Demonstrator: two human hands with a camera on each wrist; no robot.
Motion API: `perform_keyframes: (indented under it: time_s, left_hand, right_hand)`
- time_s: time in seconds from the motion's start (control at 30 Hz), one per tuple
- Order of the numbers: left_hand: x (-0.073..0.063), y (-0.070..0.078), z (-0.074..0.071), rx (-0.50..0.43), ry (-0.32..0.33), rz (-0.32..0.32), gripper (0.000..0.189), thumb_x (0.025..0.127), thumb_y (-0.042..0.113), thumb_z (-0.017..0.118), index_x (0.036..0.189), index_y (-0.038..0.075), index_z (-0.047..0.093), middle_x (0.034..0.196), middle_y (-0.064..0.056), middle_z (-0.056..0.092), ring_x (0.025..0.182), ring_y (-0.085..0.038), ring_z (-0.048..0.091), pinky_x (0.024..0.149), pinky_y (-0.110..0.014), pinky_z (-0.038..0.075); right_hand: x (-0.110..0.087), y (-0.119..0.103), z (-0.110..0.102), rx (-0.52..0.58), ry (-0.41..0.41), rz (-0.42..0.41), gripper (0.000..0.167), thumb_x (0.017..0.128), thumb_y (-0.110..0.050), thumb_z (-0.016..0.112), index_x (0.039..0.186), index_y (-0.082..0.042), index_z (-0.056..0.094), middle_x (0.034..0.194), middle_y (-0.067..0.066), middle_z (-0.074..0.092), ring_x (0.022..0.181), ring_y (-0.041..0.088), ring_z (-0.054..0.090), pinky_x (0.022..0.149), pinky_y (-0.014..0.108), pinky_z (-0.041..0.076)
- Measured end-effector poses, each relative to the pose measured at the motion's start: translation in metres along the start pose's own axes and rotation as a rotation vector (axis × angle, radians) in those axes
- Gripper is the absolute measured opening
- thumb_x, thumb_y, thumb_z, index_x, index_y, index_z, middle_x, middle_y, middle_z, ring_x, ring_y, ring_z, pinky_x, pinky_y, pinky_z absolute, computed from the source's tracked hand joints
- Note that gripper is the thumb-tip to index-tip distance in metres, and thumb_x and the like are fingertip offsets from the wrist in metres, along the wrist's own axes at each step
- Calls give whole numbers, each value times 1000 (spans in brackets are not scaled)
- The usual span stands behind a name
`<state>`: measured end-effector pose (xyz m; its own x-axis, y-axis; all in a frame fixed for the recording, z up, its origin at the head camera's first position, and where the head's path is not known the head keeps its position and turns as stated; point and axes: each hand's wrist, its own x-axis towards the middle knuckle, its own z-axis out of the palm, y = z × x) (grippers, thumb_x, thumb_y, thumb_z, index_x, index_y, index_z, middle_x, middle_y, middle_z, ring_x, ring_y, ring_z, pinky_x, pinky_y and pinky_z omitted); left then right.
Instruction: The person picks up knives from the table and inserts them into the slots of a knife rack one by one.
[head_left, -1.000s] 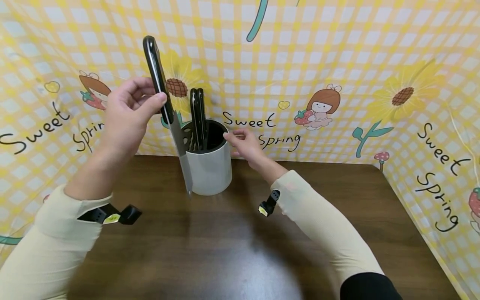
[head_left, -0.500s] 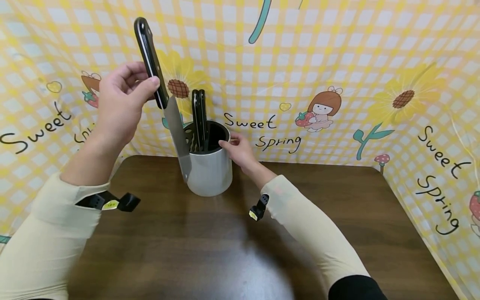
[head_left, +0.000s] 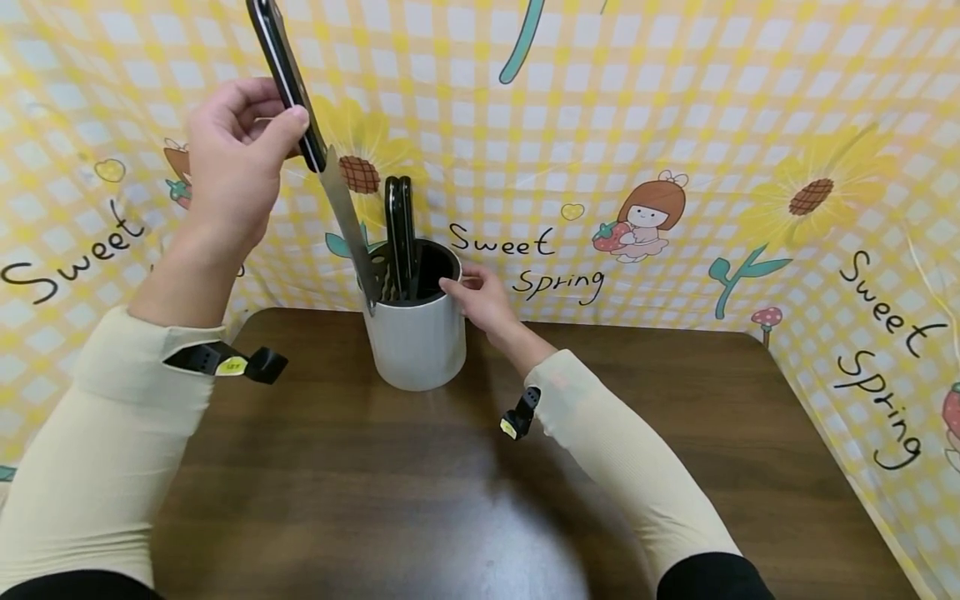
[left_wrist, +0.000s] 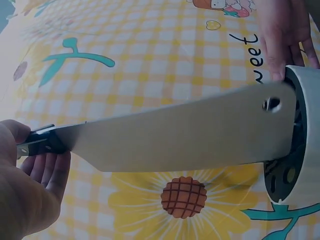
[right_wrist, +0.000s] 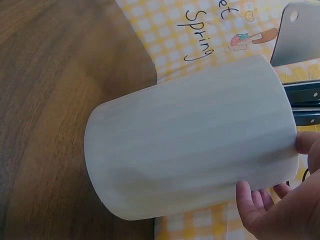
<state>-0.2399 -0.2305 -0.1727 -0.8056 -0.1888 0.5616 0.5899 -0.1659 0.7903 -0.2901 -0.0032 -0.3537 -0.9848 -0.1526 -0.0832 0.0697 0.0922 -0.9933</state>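
My left hand (head_left: 236,158) grips the black handle of a cleaver (left_wrist: 190,132) between thumb and fingers. Its broad steel blade slants downward, with the holed end right at the left rim of a white round knife holder (head_left: 420,350). In the right wrist view, the blade (right_wrist: 302,37) shows beyond the holder's mouth. My right hand (head_left: 487,300) holds the holder's right side, thumb at the rim and fingers against the outer wall. Black knife handles (head_left: 401,233) stand upright in the holder, beside a slotted piece (head_left: 384,279) at its left inside.
The holder stands toward the back of a brown wooden table (head_left: 360,475). Behind and around it hangs a yellow checked cloth (head_left: 465,125) with printed flowers and figures. Each wrist bears a small black camera (head_left: 262,365).
My left hand has risen, lifting the cleaver from beside the holder until its blade end is level with the rim. My right hand has shifted slightly and settled on the holder's right side.
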Motion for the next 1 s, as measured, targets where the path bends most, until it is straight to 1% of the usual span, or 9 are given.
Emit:
perform_keyframes:
  time_s: [0.17,0.43,0.6,0.7,0.77,0.87,1.0]
  left_hand:
    - [7,-8,2,31,29,-19,17,90,-6,68,105,1,67,99,-12,60,80,-17,63,74,-20,56]
    - [11,-24,1,135,20,-33,17,93,-4,66,109,3,68,100,-8,60,84,-14,65,81,-19,55]
    - [13,-31,-3,165,-5,-68,20,95,-2,66,115,2,67,103,-7,60,86,-14,65,81,-19,54]
    - [17,-32,-4,194,-30,-84,23,96,-1,65,119,1,65,106,-7,60,88,-13,64,82,-18,54]
    - [19,-34,-4,216,-45,-89,24,96,0,65,120,1,65,106,-6,59,89,-13,63,83,-18,54]
    - [21,-38,-2,235,-66,-101,22,96,0,65,118,2,65,106,-5,60,89,-13,63,83,-18,54]
    - [18,-47,-1,309,-100,-123,22,97,3,66,119,3,65,106,-2,61,90,-11,63,82,-17,53]
  right_hand:
    - [2,2,0,-4,0,-2,45,98,-20,71,138,-4,57,125,12,58,108,20,56,94,40,55]
    - [2,2,0,-12,-5,6,42,98,-20,71,135,-4,59,124,12,58,106,20,55,92,38,54]
    - [2,1,0,-15,-14,4,41,98,-21,70,134,-5,59,124,12,58,105,20,56,93,38,54]
    - [3,0,-1,-15,-12,4,42,98,-21,71,135,-4,59,124,12,58,105,20,56,95,39,55]
    - [3,-1,-2,-11,-6,6,43,98,-20,71,136,-4,58,123,12,58,103,19,56,95,40,55]
    - [3,-1,-3,-3,-2,9,43,97,-19,72,135,-3,59,121,12,58,97,19,56,92,38,55]
    - [3,-1,-4,-11,-7,10,42,97,-20,72,134,-4,60,119,11,58,93,18,55,86,34,54]
